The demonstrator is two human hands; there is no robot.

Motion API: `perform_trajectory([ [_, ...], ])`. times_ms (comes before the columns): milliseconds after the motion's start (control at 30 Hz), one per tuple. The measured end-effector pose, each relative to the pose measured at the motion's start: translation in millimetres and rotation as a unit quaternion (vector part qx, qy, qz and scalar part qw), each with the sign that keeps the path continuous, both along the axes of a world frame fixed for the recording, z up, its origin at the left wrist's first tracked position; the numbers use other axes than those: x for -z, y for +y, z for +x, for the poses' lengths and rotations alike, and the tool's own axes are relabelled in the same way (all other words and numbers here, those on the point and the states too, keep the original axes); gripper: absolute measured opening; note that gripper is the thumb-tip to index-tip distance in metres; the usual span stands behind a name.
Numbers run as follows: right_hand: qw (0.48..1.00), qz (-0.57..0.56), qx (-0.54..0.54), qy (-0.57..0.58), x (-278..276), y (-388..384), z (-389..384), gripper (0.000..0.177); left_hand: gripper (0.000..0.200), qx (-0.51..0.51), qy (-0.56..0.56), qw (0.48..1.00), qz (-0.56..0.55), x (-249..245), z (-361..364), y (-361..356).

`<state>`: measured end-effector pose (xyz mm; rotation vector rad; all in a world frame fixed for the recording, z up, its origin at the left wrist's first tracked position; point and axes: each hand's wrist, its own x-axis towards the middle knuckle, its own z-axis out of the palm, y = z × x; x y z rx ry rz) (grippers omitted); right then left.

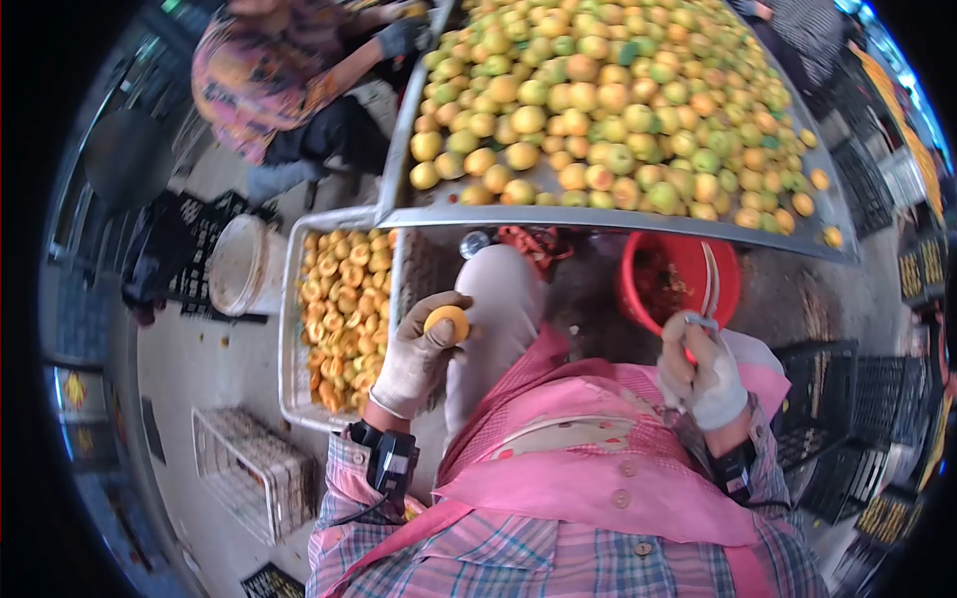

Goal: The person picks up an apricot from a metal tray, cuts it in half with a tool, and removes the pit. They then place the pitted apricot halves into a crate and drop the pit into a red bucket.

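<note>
My left hand, in a worn whitish glove, is closed around a yellow-orange apricot above my left knee. My right hand, gloved too, grips a pair of metal tongs whose two thin arms point up and away from me. Behind the tongs stands a red bucket with dark reddish-brown scraps inside. Left of my left hand, a white crate holds many opened apricot halves.
A metal-rimmed table heaped with whole apricots spans the front. At upper left sits a co-worker in a patterned top, near a white bucket. An off-white crate lies lower left; black crates stand right.
</note>
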<state>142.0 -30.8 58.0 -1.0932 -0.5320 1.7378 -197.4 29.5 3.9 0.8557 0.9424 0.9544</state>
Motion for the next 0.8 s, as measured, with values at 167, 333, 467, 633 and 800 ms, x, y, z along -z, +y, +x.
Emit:
perform_trajectory([
  [167,0.980,0.157,0.120,-0.006,-27.4,26.8,-1.4,0.041,0.062,0.159,-0.106,0.982,-0.012,-36.2,97.7,26.5],
  [333,0.926,0.305,0.221,0.017,-47.5,32.0,8.9,0.041,0.056,0.243,-0.001,0.970,0.005,-64.9,168.1,22.8],
  [467,0.896,0.333,0.293,0.010,-57.3,26.1,6.8,0.036,0.048,0.304,0.077,0.949,0.023,-67.8,193.7,15.3],
  [633,0.886,0.327,0.317,0.080,-31.9,9.2,13.1,0.012,0.041,0.320,0.071,0.944,0.035,-74.7,212.3,4.3],
  [800,0.882,0.391,0.263,-0.029,-17.8,9.4,26.1,0.015,0.037,0.317,0.091,0.944,0.011,-84.1,217.5,-1.4],
])
